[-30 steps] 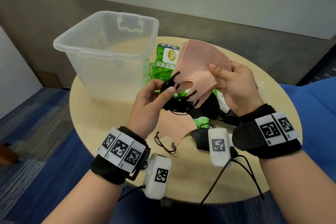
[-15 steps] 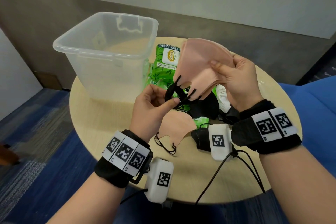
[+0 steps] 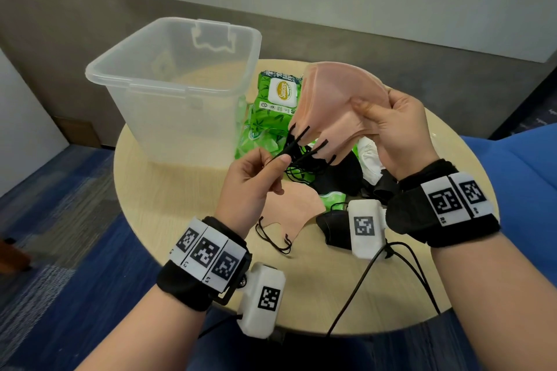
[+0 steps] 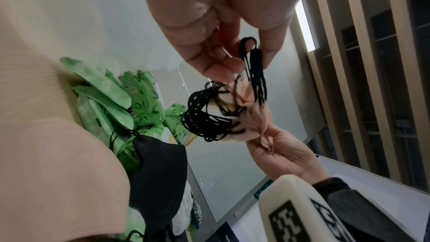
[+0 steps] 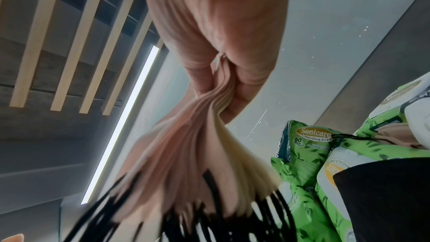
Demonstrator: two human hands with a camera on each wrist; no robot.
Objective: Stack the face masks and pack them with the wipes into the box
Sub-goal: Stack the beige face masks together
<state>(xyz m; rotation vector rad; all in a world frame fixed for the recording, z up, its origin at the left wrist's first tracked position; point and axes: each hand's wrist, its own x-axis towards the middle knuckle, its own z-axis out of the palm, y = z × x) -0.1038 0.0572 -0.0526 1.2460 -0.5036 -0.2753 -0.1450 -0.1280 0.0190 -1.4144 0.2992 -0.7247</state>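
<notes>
My right hand (image 3: 391, 126) pinches a stack of several pink face masks (image 3: 334, 99) (image 5: 186, 135) and holds it in the air above the table. Their black ear loops (image 3: 301, 153) (image 4: 253, 73) hang at the left end, and my left hand (image 3: 259, 178) pinches a bundle of them between thumb and fingers. Under the stack lie green wipes packs (image 3: 271, 111) (image 5: 309, 154), black masks (image 3: 337, 178) and one more pink mask (image 3: 289, 208). The clear plastic box (image 3: 180, 87) stands open at the back left.
The round wooden table (image 3: 168, 208) has blue carpet to its left and a blue seat (image 3: 518, 178) to its right. A black mask (image 3: 331, 226) lies near the right wrist camera. Cables (image 3: 376, 280) trail over the table's front edge.
The pink stack in my right hand has risen a little. My left hand has slid down along the ear loops, pulling them out and away from the masks.
</notes>
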